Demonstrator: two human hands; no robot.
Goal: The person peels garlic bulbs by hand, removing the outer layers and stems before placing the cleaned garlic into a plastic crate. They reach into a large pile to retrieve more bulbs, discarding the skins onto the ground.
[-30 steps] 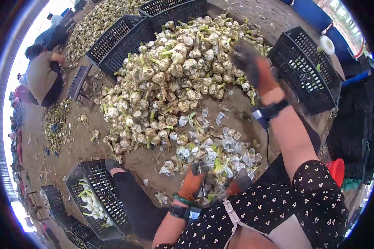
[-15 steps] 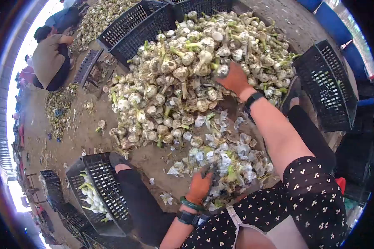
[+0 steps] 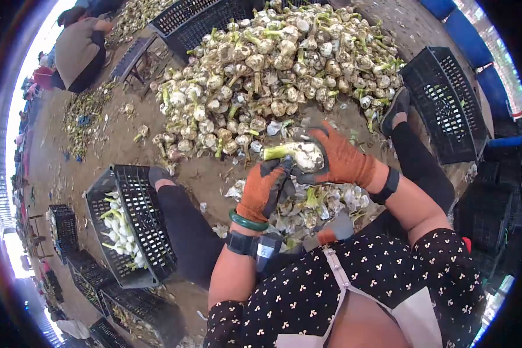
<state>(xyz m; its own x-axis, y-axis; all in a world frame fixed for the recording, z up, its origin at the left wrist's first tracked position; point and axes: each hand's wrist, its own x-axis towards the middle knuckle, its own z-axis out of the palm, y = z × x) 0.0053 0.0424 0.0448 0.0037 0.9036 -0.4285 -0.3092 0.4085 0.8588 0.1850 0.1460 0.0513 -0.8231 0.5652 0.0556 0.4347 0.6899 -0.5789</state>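
Both my hands wear orange gloves with dark grey palms and meet over a heap of papery garlic skins (image 3: 345, 200). My right hand (image 3: 343, 159) is closed around the round end of a garlic bulb (image 3: 308, 156). The bulb lies sideways, its thick green stem (image 3: 276, 152) pointing left. My left hand (image 3: 264, 188) is closed at the stem side, thumb and fingers against the underside of the bulb and stem. Beyond my hands rises a big pile of unpeeled garlic (image 3: 261, 81), soil-stained and with short stems.
Left of my leg stands a black crate (image 3: 148, 214) holding cleaned white garlic (image 3: 122, 232). Another black crate (image 3: 446, 110) is at the right. A low stool (image 3: 134, 58) and a crouching person (image 3: 78, 52) are at the upper left. A grey and orange thing (image 3: 335, 229) lies near my lap.
My right hand has come back from the pile with a garlic bulb. My left hand has risen from the skins to meet it, and the view has shifted slightly.
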